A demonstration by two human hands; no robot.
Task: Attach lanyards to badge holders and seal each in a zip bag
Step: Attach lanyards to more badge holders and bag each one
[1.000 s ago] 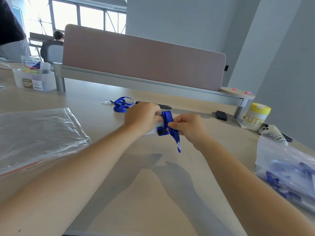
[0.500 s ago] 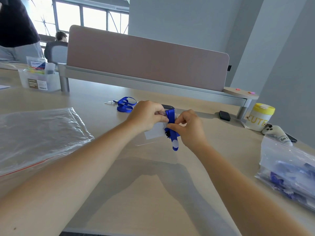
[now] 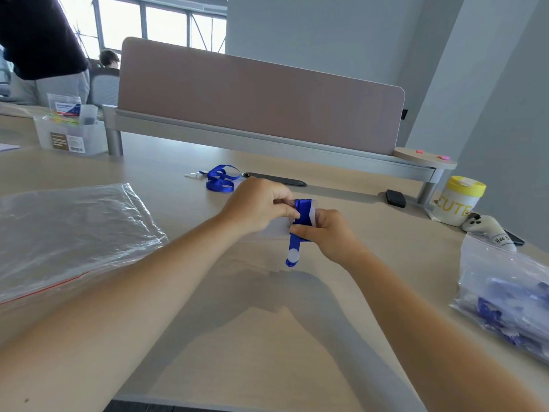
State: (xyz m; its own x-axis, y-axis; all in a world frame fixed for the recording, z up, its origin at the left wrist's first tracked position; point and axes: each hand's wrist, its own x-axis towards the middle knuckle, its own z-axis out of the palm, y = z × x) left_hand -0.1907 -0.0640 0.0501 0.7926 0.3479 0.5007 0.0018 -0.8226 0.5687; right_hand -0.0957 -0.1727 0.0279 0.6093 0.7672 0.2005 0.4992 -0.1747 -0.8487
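Two bare hands meeting above the middle of the pale wooden desk [image 3: 267,337], seen from the head camera. Left hand [image 3: 255,206] curled, thumb and forefinger pinched on the top of the folded blue lanyard [image 3: 301,218] and the clear badge holder [image 3: 276,228] behind it. Right hand [image 3: 329,234] closed around the lanyard's lower part from the right, fingertips pressed against the strap; loose end with a pale round patch hanging down below both hands, clear of the desk. Clip hidden between the fingers, so cannot tell whether hooked to the holder. Farther back, just left of the left hand, a second blue lanyard [image 3: 221,179] coiled flat on the desk. At far left, a stack of empty clear zip bags [image 3: 68,230] with a red seal line. At right edge, a filled zip bag [image 3: 511,292] showing blue pieces inside. Beyond it, a white cup with yellow lid [image 3: 459,200] near the desk divider [image 3: 261,105], and a small black object [image 3: 395,198] beside the divider's leg.
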